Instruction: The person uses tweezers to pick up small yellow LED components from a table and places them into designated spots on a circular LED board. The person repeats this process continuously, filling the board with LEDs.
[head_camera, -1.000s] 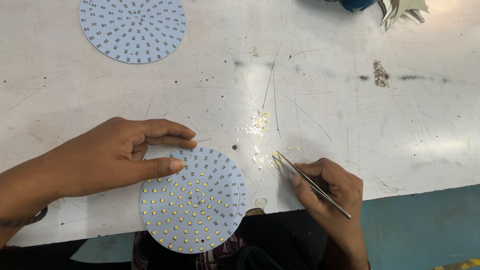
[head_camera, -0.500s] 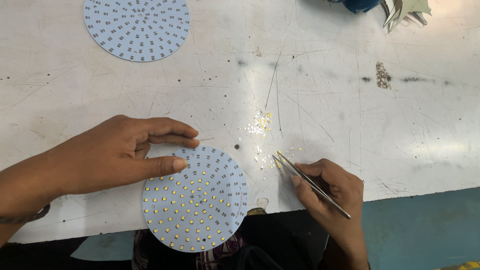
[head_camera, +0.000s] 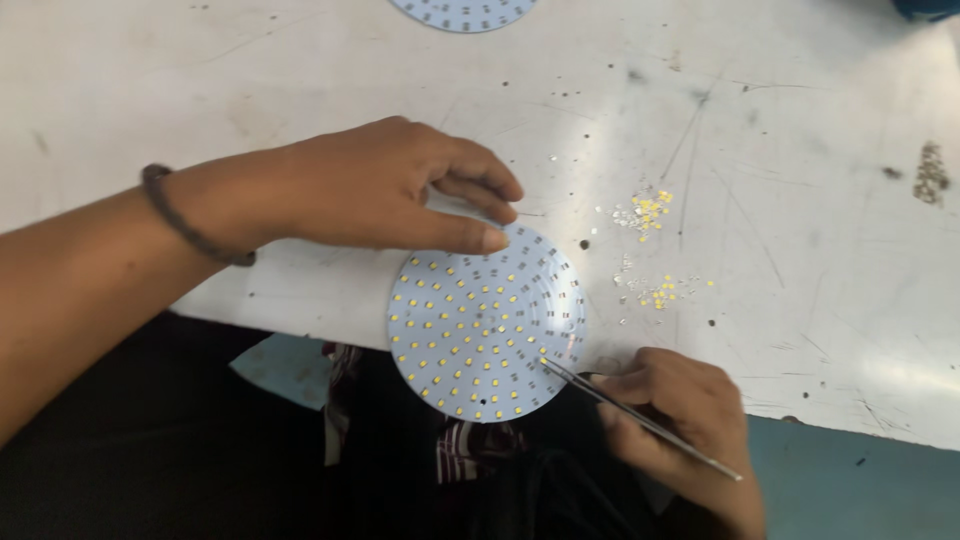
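Round LED board (head_camera: 487, 335) overhangs near table (head_camera: 300, 80) edge; left hand (head_camera: 385, 190) fingertips pressed flat on its far rim; right hand (head_camera: 680, 415) pinches tweezers (head_camera: 640, 420) shut (tips at board's near-right edge, shaft trailing right and nearer).

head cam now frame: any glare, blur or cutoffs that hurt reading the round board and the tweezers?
Head view: glare at the white table's right edge; the round LED board is fairly sharp, its lower part overhanging dark shadow; the tweezers in the right hand look slightly soft; left hand evenly lit; a second board is cut off at the top.
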